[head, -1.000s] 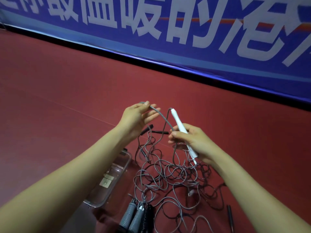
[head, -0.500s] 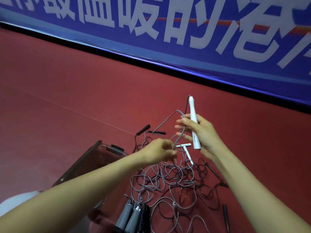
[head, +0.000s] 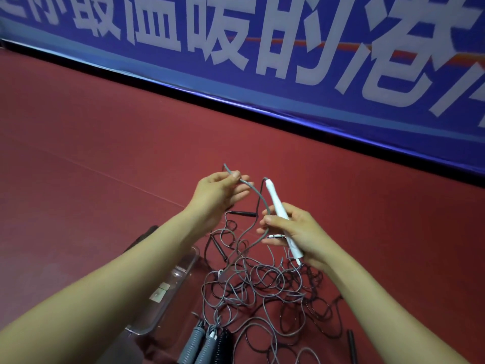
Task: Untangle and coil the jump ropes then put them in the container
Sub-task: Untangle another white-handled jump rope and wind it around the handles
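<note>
A tangle of grey and black jump ropes lies on the red floor below my hands. My right hand grips a white handle, tilted up and to the left, and also pinches the grey cord beside it. My left hand is raised and pinches a stretch of that grey cord, which arcs from it down past my right hand into the pile. A clear plastic container sits left of the pile, partly hidden by my left forearm.
Two grey ribbed handles and a black one lie side by side at the bottom. A thin black handle lies beyond the pile, another at the lower right. A blue banner borders the floor behind.
My left hand has risen from the pile, drawing the grey cord up and to the left. My right hand has lowered and tilted the white handle.
</note>
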{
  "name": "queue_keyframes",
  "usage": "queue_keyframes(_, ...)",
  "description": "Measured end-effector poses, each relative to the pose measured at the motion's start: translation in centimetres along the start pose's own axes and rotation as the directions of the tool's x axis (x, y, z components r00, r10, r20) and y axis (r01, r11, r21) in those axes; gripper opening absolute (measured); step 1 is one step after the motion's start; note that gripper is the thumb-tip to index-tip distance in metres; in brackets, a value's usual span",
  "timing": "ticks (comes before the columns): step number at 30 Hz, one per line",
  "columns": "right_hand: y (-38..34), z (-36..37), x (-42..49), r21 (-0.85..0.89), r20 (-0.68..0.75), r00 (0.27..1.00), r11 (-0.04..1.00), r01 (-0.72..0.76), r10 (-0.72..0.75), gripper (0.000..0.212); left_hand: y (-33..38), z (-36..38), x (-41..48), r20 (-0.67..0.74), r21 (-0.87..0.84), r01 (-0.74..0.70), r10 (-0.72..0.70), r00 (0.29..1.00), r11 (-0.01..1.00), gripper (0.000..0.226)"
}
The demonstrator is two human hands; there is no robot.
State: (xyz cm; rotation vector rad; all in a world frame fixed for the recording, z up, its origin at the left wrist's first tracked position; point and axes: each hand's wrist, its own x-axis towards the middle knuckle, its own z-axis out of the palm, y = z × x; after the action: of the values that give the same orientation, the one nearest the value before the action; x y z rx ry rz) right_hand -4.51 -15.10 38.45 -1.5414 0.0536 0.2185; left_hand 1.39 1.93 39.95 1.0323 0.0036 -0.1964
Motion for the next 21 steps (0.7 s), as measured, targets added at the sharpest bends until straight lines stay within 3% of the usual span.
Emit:
queue_keyframes(3, -0.6, 0.0, 0.0, 0.062, -0.069, 0.997, 0.997, 0.043, -0.039, 0.008, -1.3, 0.4, -0.2, 0.025, 0.076, 0.133, -0.136, 0.99, 0.988, 0.027)
queue_keyframes(5, -1.0, -0.1, 0.1, 0.063, -0.095, 0.994, 0.996, 0.066, -0.059, 0.007, -2.5, 0.3, -0.6, 0.123, 0.294, 0.202, -0.246, 0.961, 0.934, 0.022)
queue_keyframes(7, -1.2, -0.3, 0.2, 0.073, -0.119, 0.991, 0.994, 0.076, -0.067, 0.006, -4.0, -0.1, -1.2, 0.237, 0.583, 0.129, -0.32, 0.917, 0.802, 0.029)
queue_keyframes(9, -1.3, -0.4, 0.2, 0.093, -0.134, 0.989, 0.992, 0.08, -0.067, 0.006, -5.4, 0.0, -1.9, 0.322, 0.723, 0.026, -0.37, 0.872, 0.69, 0.033)
queue_keyframes(13, -1.5, -0.9, 0.2, 0.13, -0.173, 0.981, 0.985, 0.115, -0.091, 0.006, -7.3, 0.4, -2.9, 0.38, 0.733, 0.0, -0.41, 0.829, 0.68, 0.025)
queue_keyframes(16, -1.8, -1.3, 0.2, 0.128, -0.201, 0.971, 0.98, 0.154, -0.126, 0.005, -8.1, -0.1, -2.9, 0.326, 0.749, 0.017, -0.391, 0.861, 0.662, 0.017)
queue_keyframes(21, -1.5, -2.1, 0.5, 0.05, -0.241, 0.962, 0.988, 0.147, -0.131, 0.011, -6.6, 0.2, -2.2, 0.269, 0.534, 0.144, -0.328, 0.906, 0.833, 0.012)
